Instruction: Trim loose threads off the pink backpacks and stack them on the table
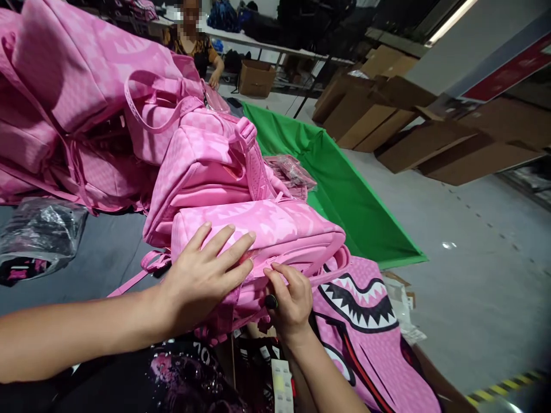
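Note:
A pink patterned backpack (258, 223) lies on its side in front of me, its zippered edge towards me. My left hand (206, 269) rests flat on it with fingers spread. At the zipper seam, the thumb and fingers of my right hand (293, 292) are pinched together; the zipper pull itself is hidden by the fingertips. A small dark round piece shows by that hand's curled fingers, too unclear to name. Right behind lies another pink backpack (202, 166). To the right hangs a pink piece with a shark-mouth print (361, 304).
More pink backpacks (86, 74) are heaped at left on a grey surface (116, 241), with a plastic-wrapped item (43, 235). Beyond are a green fabric-lined bin (344, 195), cardboard boxes (365, 115) and a person (193, 46) at the back.

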`<state>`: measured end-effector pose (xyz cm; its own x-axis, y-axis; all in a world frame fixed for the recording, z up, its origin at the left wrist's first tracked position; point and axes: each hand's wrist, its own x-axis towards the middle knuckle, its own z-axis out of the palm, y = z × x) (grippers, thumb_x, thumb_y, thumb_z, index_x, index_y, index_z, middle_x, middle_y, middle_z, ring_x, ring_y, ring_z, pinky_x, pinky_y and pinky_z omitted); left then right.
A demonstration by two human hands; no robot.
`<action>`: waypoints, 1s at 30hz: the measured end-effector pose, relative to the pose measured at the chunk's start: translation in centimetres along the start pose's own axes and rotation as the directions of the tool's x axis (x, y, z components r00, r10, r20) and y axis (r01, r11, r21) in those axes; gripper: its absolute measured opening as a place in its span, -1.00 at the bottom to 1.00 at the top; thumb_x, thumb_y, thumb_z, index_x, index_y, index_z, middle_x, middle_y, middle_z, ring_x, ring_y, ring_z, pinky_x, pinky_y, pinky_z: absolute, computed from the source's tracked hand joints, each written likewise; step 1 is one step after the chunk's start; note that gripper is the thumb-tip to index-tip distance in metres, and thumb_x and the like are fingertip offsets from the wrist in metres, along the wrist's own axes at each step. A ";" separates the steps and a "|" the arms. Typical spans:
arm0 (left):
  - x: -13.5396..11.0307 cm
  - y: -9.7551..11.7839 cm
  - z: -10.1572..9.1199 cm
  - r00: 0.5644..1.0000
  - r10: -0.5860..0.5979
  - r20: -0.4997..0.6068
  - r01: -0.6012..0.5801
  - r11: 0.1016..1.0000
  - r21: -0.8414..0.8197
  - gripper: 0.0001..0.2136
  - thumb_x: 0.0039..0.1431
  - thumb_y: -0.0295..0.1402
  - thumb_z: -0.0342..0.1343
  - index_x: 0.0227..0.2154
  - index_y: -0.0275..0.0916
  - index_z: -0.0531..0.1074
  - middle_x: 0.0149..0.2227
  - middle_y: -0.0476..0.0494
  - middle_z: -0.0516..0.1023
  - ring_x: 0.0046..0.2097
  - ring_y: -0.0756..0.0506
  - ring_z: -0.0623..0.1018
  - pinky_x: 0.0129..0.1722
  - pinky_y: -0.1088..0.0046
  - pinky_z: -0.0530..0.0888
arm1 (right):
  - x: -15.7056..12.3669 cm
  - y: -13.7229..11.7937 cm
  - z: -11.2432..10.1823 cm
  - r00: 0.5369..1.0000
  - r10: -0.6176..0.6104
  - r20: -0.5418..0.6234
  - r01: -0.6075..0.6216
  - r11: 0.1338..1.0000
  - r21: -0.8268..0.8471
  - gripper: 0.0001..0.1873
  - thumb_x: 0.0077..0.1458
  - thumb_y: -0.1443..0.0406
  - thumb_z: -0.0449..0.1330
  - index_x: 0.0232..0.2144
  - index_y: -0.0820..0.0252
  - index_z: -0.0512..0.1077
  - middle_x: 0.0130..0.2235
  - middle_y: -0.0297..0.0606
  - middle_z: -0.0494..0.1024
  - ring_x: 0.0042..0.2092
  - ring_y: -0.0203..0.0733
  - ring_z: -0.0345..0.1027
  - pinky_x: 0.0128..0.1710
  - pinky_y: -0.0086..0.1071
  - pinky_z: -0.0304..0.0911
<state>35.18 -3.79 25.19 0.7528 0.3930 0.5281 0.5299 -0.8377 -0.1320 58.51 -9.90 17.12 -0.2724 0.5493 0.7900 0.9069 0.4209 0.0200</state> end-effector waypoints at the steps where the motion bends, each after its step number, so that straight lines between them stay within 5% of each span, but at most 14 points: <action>1: 0.0 0.0 0.1 1.000 0.003 -0.003 -0.003 1.000 -0.002 -0.70 0.22 -0.42 0.11 0.00 -0.16 0.52 0.27 -0.25 0.42 0.19 -0.37 0.44 0.14 -0.12 0.38 | 0.1 0.0 -0.1 1.000 0.001 0.013 -0.001 1.000 -0.002 -0.48 0.17 0.46 0.05 0.17 0.13 0.33 -0.07 -0.04 0.56 -0.03 0.00 0.46 -0.08 -0.19 0.36; 5: 0.1 -0.3 0.3 1.000 0.007 -0.015 -0.007 1.000 -0.016 -0.69 0.22 -0.45 0.08 0.01 -0.20 0.51 0.27 -0.27 0.42 0.19 -0.38 0.45 0.12 -0.07 0.42 | 1.2 0.0 -0.4 0.992 -0.006 0.126 0.015 0.998 -0.064 -0.54 0.17 0.41 0.07 0.12 0.12 0.32 0.01 0.05 0.54 -0.03 0.06 0.47 -0.18 -0.18 0.33; 9: 0.0 -0.6 0.7 0.999 0.002 -0.054 -0.006 0.998 -0.059 -0.71 0.26 -0.46 0.06 0.01 -0.26 0.49 0.26 -0.29 0.43 0.18 -0.41 0.45 0.07 -0.08 0.47 | 2.7 0.2 -0.5 0.972 -0.018 0.234 0.054 0.988 -0.146 -0.63 0.11 0.42 0.12 -0.01 0.17 0.38 -0.04 0.04 0.58 -0.23 0.01 0.48 -0.32 -0.18 0.28; 13: -0.7 -1.4 0.7 0.983 -0.071 -0.169 0.024 0.963 -0.267 -0.78 0.28 -0.51 0.07 -0.03 -0.31 0.42 0.18 -0.33 0.50 0.19 -0.32 0.46 0.15 0.01 0.47 | 3.4 0.1 -0.6 0.952 0.017 0.305 0.017 0.994 -0.109 -0.51 -0.03 0.52 0.10 0.00 0.30 0.42 0.03 0.09 0.56 -0.15 0.02 0.51 -0.26 -0.18 0.39; 17: -1.9 -3.7 0.3 0.937 -0.311 -0.162 0.157 0.786 -0.598 -0.64 0.38 -0.26 0.06 0.16 -0.25 0.28 0.22 -0.34 0.43 0.26 -0.20 0.42 0.25 0.15 0.40 | 2.2 -0.6 -2.0 0.989 0.084 0.119 -0.092 0.993 0.069 -0.37 0.05 0.56 0.06 0.19 0.23 0.33 0.13 0.07 0.51 0.13 0.02 0.46 -0.02 -0.17 0.47; 19: -2.4 -5.3 0.6 0.887 -0.452 -0.093 0.270 0.673 -0.689 -0.59 0.42 -0.11 -0.03 0.19 -0.22 0.28 0.22 -0.32 0.43 0.25 -0.19 0.44 0.23 0.17 0.42 | 0.5 -1.1 -3.3 0.975 0.213 -0.070 -0.209 0.976 0.056 -0.47 0.12 0.52 0.13 0.13 0.12 0.39 0.02 -0.03 0.59 0.05 -0.01 0.53 -0.02 -0.17 0.48; 21: -2.8 -6.6 1.4 0.825 -0.564 -0.032 0.368 0.579 -0.728 -0.58 0.44 -0.06 -0.09 0.14 -0.22 0.34 0.16 -0.28 0.48 0.20 -0.17 0.48 0.20 0.20 0.45 | -2.0 -1.5 -4.6 0.841 0.505 -0.193 -0.506 0.861 0.047 -0.66 0.15 0.40 0.21 -0.01 0.08 0.49 -0.17 -0.14 0.66 -0.17 -0.04 0.60 -0.14 -0.20 0.51; 22: -2.9 -7.0 2.0 0.798 -0.603 -0.014 0.403 0.550 -0.732 -0.59 0.44 -0.06 -0.09 0.12 -0.23 0.36 0.13 -0.26 0.50 0.18 -0.16 0.50 0.19 0.21 0.44 | -3.4 -1.7 -5.0 0.693 0.697 -0.185 -0.693 0.714 0.094 -0.75 0.17 0.31 0.24 -0.08 0.09 0.51 -0.24 -0.15 0.66 -0.27 -0.04 0.60 -0.22 -0.21 0.51; 24: -3.1 -7.0 3.3 0.757 -0.651 -0.050 0.425 0.549 -0.720 -0.61 0.43 -0.09 -0.07 0.12 -0.24 0.36 0.13 -0.27 0.48 0.20 -0.16 0.47 0.24 0.19 0.40 | -6.1 -2.0 -5.0 0.298 0.954 0.033 -0.925 0.280 0.258 -0.67 0.14 0.08 0.28 -0.13 0.15 0.51 -0.24 -0.10 0.67 -0.34 -0.01 0.59 -0.38 -0.22 0.50; 25: -3.1 -6.5 3.8 0.744 -0.661 -0.098 0.422 0.577 -0.699 -0.60 0.43 -0.10 -0.07 0.13 -0.25 0.34 0.16 -0.29 0.45 0.24 -0.18 0.43 0.27 0.15 0.35 | -7.3 -2.2 -4.7 0.129 0.975 0.183 -0.943 0.063 0.327 -0.55 0.08 -0.01 0.31 -0.12 0.18 0.50 -0.19 -0.05 0.67 -0.32 0.02 0.60 -0.42 -0.23 0.49; 26: -3.1 -5.8 4.1 0.735 -0.662 -0.148 0.418 0.614 -0.669 -0.60 0.44 -0.10 -0.09 0.15 -0.25 0.32 0.19 -0.31 0.41 0.27 -0.19 0.38 0.30 0.11 0.31 | -8.2 -2.4 -4.1 0.012 0.950 0.311 -0.917 -0.113 0.382 -0.42 0.00 -0.07 0.34 -0.08 0.20 0.48 -0.12 -0.02 0.66 -0.27 0.05 0.61 -0.43 -0.24 0.50; 28: -2.8 -3.8 3.9 0.750 -0.618 -0.236 0.390 0.702 -0.596 -0.57 0.43 -0.06 -0.12 0.14 -0.24 0.33 0.18 -0.33 0.40 0.27 -0.24 0.36 0.29 0.02 0.28 | -9.4 -2.7 -2.7 -0.075 0.884 0.461 -0.812 -0.323 0.487 -0.21 -0.13 -0.10 0.43 0.05 0.21 0.41 -0.02 -0.02 0.62 -0.16 0.07 0.61 -0.36 -0.25 0.53; 30: -2.4 -1.7 2.6 0.838 -0.467 -0.282 0.254 0.792 -0.555 -0.54 0.40 0.02 -0.11 0.12 -0.22 0.36 0.10 -0.31 0.46 0.18 -0.25 0.44 0.21 0.02 0.36 | -9.6 -3.0 -1.4 -0.043 0.869 0.494 -0.728 -0.366 0.580 -0.18 -0.09 -0.06 0.45 0.13 0.20 0.37 -0.02 -0.11 0.61 -0.13 0.01 0.59 -0.26 -0.24 0.54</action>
<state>33.51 -2.34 21.94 0.2737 0.6133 0.7410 0.3942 -0.7742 0.4952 58.89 -17.45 10.30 0.6407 0.6984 -0.3190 -0.3201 -0.1348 -0.9378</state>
